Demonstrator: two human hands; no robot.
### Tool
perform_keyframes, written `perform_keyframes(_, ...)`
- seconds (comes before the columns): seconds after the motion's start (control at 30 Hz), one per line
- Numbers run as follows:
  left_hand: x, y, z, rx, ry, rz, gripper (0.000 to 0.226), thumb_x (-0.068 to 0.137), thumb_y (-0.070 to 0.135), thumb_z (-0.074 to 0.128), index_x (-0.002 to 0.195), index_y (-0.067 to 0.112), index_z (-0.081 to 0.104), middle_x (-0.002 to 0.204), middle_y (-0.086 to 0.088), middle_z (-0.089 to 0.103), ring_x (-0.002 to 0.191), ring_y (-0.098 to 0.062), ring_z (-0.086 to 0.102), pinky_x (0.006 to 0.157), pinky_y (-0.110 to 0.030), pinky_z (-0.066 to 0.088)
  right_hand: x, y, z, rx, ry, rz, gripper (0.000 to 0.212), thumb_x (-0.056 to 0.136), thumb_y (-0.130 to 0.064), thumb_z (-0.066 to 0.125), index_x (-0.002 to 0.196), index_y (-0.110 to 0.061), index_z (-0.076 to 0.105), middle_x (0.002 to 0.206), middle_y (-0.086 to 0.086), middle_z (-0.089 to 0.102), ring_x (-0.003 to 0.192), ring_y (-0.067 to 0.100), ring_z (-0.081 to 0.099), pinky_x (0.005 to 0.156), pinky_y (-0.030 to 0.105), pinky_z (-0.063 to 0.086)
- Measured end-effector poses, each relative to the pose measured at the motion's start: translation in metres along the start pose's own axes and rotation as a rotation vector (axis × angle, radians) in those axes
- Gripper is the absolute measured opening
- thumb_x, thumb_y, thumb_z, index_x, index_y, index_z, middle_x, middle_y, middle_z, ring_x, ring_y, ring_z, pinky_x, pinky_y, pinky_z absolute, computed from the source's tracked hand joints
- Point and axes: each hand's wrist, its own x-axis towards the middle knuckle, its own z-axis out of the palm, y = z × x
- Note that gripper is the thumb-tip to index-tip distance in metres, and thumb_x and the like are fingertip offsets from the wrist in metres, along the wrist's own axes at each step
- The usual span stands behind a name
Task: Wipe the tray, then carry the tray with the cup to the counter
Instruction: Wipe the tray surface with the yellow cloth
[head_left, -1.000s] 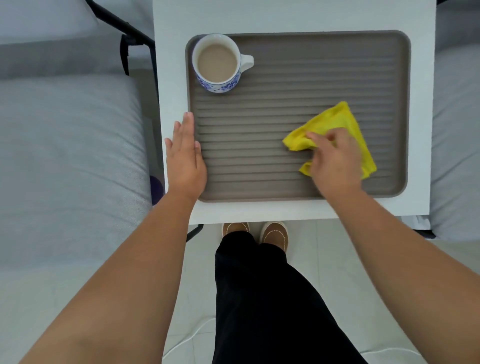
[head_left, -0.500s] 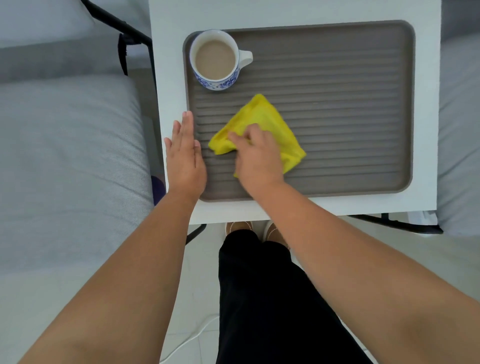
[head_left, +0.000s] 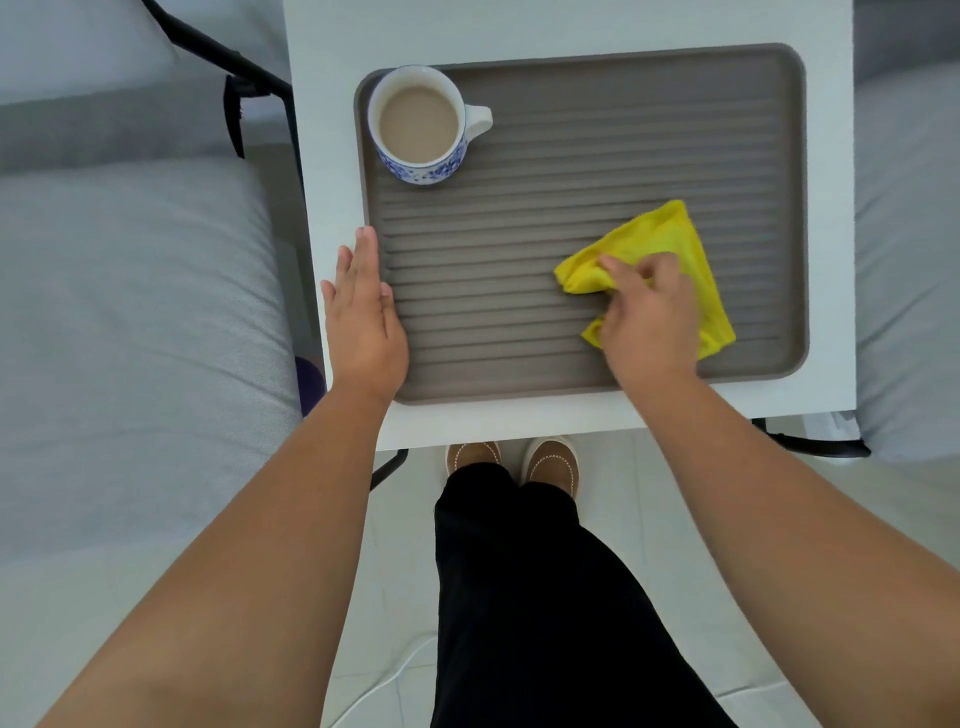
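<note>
Tray (head_left: 597, 130) ribbed, left hand (head_left: 363, 312) flat on rim, right hand (head_left: 649, 317) clutching half-hidden yellow cloth (head_left: 670, 239)

Cup (head_left: 420, 124) on tray (head_left: 597, 145), far-left corner

Bare forearms, black trousers (head_left: 530, 597), brown shoes (head_left: 551, 460) with seemingly white stitching.

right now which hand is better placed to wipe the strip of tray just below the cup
Right. The right hand already presses the yellow cloth on the tray, with bare ribs between it and the cup. The left hand lies flat on the tray's left rim, steadying it, with no cloth.
</note>
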Motion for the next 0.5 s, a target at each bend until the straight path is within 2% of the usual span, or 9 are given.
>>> perform_keyframes(0.13, 0.000, 0.002, 0.000, 0.005, 0.010, -0.009, 0.055, 0.102, 0.007, 0.024, 0.154, 0.021, 0.016, 0.160, 0.001, 0.023, 0.149, -0.016, 0.009, 0.118, -0.026, -0.006, -0.016, 0.010, 0.000, 0.063, 0.064, 0.071, 0.036, 0.087, -0.008, 0.053, 0.120, -0.016, 0.065, 0.110, 0.023, 0.055, 0.086, 0.041, 0.052, 0.082, 0.046, 0.044)
perform_keyframes(0.3, -0.001, 0.006, -0.001, 0.006, 0.013, -0.011, 0.054, 0.103, 0.005, 0.025, 0.154, 0.019, 0.016, 0.160, 0.001, 0.022, 0.150, -0.018, 0.009, 0.119, -0.029, -0.006, -0.049, -0.041, 0.024, 0.076, 0.074, -0.062, 0.033, 0.077, -0.010, 0.060, 0.107, -0.020, 0.071, 0.107, 0.018, 0.063, 0.080, 0.038, 0.054, 0.073, 0.038, 0.044)
perform_keyframes(0.5, 0.001, 0.004, -0.001, 0.003, 0.004, -0.015, 0.056, 0.100, 0.003, 0.027, 0.154, 0.017, 0.017, 0.160, -0.001, 0.022, 0.150, -0.021, 0.010, 0.118, -0.034, -0.004, -0.057, -0.107, 0.038, 0.035, -0.135, -0.301, 0.038, 0.076, -0.018, 0.065, 0.112, -0.027, 0.067, 0.111, 0.010, 0.063, 0.084, 0.035, 0.053, 0.067, 0.039, 0.044)
